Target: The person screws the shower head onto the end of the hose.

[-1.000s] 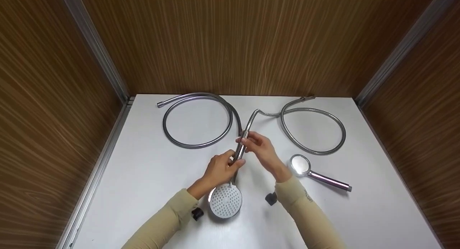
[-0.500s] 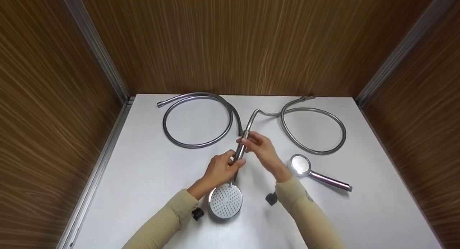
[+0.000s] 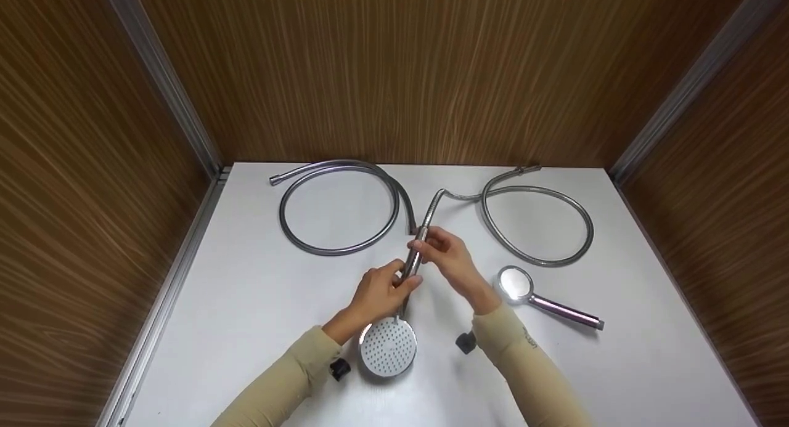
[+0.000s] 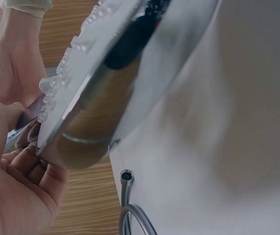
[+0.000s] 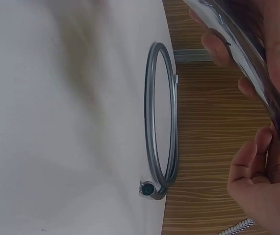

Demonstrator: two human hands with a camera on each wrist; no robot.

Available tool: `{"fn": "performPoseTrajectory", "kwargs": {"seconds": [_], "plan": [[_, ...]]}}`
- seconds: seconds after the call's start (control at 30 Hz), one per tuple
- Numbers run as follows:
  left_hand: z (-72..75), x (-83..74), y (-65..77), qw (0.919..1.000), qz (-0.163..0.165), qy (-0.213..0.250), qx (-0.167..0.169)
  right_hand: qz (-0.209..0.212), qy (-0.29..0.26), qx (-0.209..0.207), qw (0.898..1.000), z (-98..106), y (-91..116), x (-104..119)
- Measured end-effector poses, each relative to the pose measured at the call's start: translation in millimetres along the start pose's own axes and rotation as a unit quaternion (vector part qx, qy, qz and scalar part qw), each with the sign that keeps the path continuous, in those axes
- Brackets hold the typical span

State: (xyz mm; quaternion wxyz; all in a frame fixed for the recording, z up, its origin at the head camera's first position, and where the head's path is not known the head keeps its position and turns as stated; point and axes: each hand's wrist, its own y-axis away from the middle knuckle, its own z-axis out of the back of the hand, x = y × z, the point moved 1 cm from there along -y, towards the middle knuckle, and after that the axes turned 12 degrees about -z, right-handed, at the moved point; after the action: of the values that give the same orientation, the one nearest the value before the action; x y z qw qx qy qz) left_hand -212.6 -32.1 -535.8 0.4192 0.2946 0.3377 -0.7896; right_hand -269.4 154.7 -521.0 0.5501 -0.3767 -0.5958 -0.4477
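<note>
My left hand [image 3: 376, 291] grips the chrome handle of a hand shower [image 3: 388, 347], fingers and thumb around it. The shower's round white nozzle face points up toward me at the near end. At the handle's far end, my right hand [image 3: 453, 260] pinches the metal end of a ribbed hose [image 3: 434, 206] between thumb and fingers. Hose end and handle lie in line and meet there; the thread inside is hidden. In the left wrist view the shower head [image 4: 81, 93] covers much of the scene. The right wrist view shows the shiny handle [image 5: 247, 58] slanting between both hands.
The ribbed hose's coil [image 3: 584, 217] lies on the white table [image 3: 246, 328] at right. A smoother grey hose [image 3: 336, 251] is coiled at left, one end close to my hands. A second hand shower [image 3: 564, 310] rests at right. Wood-grain panels [image 3: 394, 76] enclose the table's back and sides.
</note>
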Motion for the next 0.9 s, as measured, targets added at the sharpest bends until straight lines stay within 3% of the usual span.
{"fn": "performPoseTrajectory", "kwargs": {"seconds": [0.43, 0.9], "plan": [[-0.5, 0.2, 1.1, 1.0, -0.002, -0.005, -0.003, 0.008, 0.003, 0.013, 1.0, 0.4, 2.0, 0.7], [1.3, -0.4, -0.3, 0.9999, -0.007, -0.006, -0.008, 0.005, -0.012, -0.009, 1.0, -2.8, -0.8, 2.0]]}}
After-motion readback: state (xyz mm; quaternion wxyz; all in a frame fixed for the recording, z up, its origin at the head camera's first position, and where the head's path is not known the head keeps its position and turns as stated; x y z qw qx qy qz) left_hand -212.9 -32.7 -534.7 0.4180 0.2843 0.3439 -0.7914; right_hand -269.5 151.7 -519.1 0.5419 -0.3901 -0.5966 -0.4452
